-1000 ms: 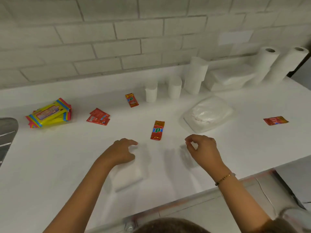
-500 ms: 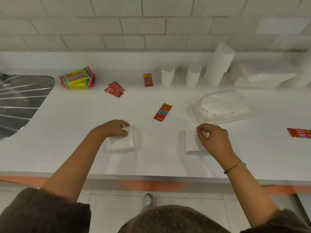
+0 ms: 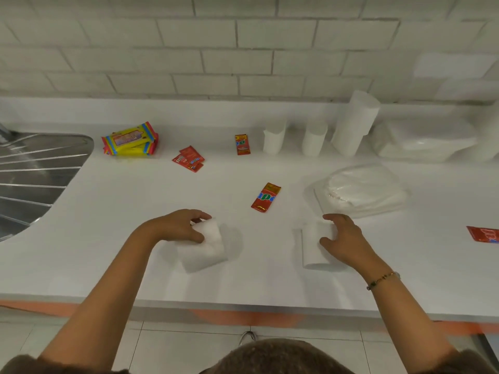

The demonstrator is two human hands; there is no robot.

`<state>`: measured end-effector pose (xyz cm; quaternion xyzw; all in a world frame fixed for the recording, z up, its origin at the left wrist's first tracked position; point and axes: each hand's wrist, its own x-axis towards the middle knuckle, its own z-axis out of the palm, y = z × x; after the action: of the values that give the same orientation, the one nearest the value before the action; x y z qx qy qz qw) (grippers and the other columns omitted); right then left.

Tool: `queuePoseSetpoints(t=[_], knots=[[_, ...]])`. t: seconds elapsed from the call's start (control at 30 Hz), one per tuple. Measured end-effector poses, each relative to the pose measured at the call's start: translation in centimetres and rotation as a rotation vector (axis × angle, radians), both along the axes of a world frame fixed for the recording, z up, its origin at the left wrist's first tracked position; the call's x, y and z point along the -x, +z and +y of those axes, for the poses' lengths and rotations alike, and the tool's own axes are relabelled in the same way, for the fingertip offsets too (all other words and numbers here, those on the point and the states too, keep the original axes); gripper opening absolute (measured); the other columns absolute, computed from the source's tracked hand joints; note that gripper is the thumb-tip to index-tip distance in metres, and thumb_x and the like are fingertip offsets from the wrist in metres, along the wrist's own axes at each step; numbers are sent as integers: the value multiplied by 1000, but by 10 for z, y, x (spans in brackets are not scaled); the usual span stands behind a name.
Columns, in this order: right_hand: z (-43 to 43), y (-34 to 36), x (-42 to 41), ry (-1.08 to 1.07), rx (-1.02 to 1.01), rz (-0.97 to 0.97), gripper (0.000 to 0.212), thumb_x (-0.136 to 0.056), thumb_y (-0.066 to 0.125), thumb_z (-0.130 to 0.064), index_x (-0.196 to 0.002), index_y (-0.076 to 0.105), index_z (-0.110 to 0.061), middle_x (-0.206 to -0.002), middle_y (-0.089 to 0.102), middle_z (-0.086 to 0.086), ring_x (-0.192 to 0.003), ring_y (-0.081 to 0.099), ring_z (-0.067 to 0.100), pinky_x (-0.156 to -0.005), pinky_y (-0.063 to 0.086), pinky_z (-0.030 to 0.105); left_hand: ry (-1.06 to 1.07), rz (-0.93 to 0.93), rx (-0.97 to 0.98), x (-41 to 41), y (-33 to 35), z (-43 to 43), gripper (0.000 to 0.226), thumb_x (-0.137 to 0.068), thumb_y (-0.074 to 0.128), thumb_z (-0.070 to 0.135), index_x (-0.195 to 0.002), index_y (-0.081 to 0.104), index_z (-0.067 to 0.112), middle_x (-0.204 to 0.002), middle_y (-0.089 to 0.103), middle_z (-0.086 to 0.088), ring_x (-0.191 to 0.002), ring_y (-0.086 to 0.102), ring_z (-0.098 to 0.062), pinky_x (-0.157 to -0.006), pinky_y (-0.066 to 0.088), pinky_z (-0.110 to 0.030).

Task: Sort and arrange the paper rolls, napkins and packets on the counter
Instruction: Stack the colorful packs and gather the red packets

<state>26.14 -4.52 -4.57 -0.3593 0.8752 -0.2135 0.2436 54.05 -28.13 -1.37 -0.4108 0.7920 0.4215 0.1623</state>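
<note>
My left hand (image 3: 179,226) grips a small white paper roll (image 3: 205,245) near the counter's front edge. My right hand (image 3: 344,238) wraps around a second small white roll (image 3: 313,245) to its right. A red packet (image 3: 266,197) lies between and beyond the two hands. Two short white rolls (image 3: 274,140) (image 3: 314,141) and a tall roll (image 3: 353,124) stand along the back wall. A clear-wrapped napkin pack (image 3: 361,191) lies right of centre. More red packets lie at the back (image 3: 243,144), back left (image 3: 189,159) and far right (image 3: 484,234).
A yellow striped pack (image 3: 129,139) lies at the back left beside the steel sink drainer (image 3: 29,174). A bagged white stack (image 3: 421,145) rests against the wall at the back right. The white counter (image 3: 108,211) ends in an orange-trimmed front edge.
The view has tilted down and shifted left, so the sink shows. Both hands have closed around the two small rolls, and the left roll has been tipped up off the counter.
</note>
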Motion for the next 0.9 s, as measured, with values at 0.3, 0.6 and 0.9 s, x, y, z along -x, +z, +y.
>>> queuePoseSetpoints(t=[0.3, 0.6, 0.9], knots=[[-14, 2, 3, -165, -93, -286, 70, -77, 70, -21, -136, 32, -16, -137, 38, 12, -105, 47, 23, -81, 36, 26, 429, 544, 157, 18, 19, 34, 63, -76, 72, 11, -131, 45, 23, -112, 53, 3, -99, 53, -18, -67, 45, -22], [-33, 11, -13, -242, 158, -281, 37, -67, 75, -18, -91, 47, -18, -106, 52, 7, -86, 55, 20, -61, 42, 24, 601, 710, 153, 40, 12, 41, 67, -75, 74, 13, -133, 41, 19, -117, 50, 2, -99, 51, -17, -63, 42, -14], [-105, 71, 1, -216, 504, 0, 46, -64, 80, -16, -92, 43, -16, -101, 48, 1, -89, 47, 15, -60, 33, 14, 657, 722, 139, 40, 8, 9, 67, -76, 72, 10, -135, 40, 15, -133, 50, -8, -100, 47, -17, -78, 42, -30]])
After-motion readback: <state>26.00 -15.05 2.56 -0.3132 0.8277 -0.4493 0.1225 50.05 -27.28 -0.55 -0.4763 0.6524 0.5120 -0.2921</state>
